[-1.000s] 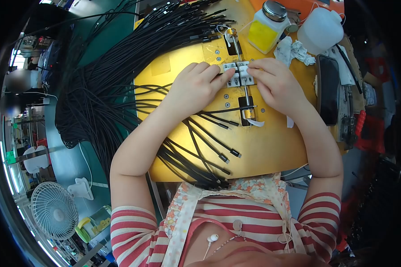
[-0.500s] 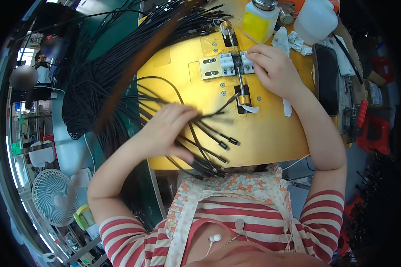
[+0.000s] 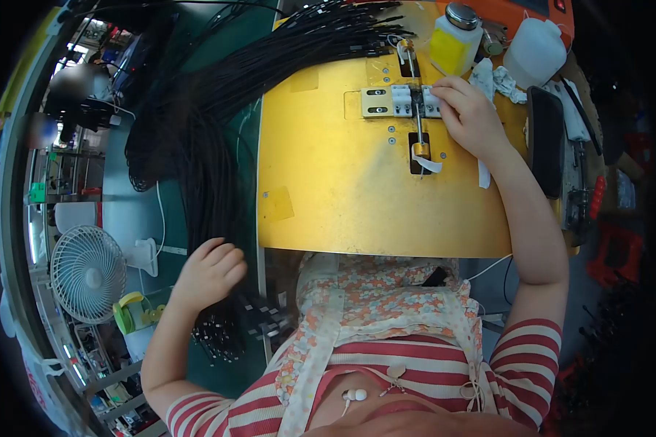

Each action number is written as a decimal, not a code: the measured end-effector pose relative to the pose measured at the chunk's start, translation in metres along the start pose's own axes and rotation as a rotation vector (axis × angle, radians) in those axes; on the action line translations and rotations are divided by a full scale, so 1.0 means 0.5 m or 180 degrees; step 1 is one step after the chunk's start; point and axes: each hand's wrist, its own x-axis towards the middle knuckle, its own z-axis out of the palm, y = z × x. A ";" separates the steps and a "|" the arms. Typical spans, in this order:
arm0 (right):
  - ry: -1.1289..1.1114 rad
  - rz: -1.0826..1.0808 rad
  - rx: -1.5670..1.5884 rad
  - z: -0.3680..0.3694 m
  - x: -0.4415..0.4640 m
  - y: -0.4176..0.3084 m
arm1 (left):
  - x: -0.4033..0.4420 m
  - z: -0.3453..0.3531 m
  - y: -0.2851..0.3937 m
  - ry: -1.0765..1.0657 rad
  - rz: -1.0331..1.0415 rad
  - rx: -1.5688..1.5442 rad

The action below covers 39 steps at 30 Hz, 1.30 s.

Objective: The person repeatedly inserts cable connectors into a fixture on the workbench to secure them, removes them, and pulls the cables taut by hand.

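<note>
- Green tabletop (image 3: 173, 221) draped with black cable bundle (image 3: 219, 189); limp, presumably, best grasped mid-length!
- Left hand (image 3: 213, 277) curled beside it, grip can't be told.
- Clamp fixture (image 3: 401, 102) touched by right hand (image 3: 472, 118), fingers bunched narrowly.

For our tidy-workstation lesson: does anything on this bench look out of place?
A crumpled white wad lies near the white bottle, looking like litter; a white strip curls loose below the fixture. Nothing looks visibly spilled.

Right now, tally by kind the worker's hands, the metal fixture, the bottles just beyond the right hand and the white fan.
Hands: 2 (left hand, right hand)
Fixtures: 1 (metal fixture)
Bottles: 2 (yellow-and-white bottle, white bottle)
Fans: 1 (white fan)
Total: 6
</note>
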 end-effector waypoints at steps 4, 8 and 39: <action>-0.0002 0.0036 0.0031 0.005 -0.002 0.005 | -0.117 -0.073 -0.003 -0.0711 -0.1005 0.0351; -0.0026 0.0061 0.0059 0.005 -0.002 0.003 | -0.154 -0.046 -0.003 -0.1013 -0.1380 0.0326; -0.0226 0.0326 0.0244 -0.011 0.007 -0.019 | 0.108 -0.344 0.108 0.3339 0.1420 -0.5600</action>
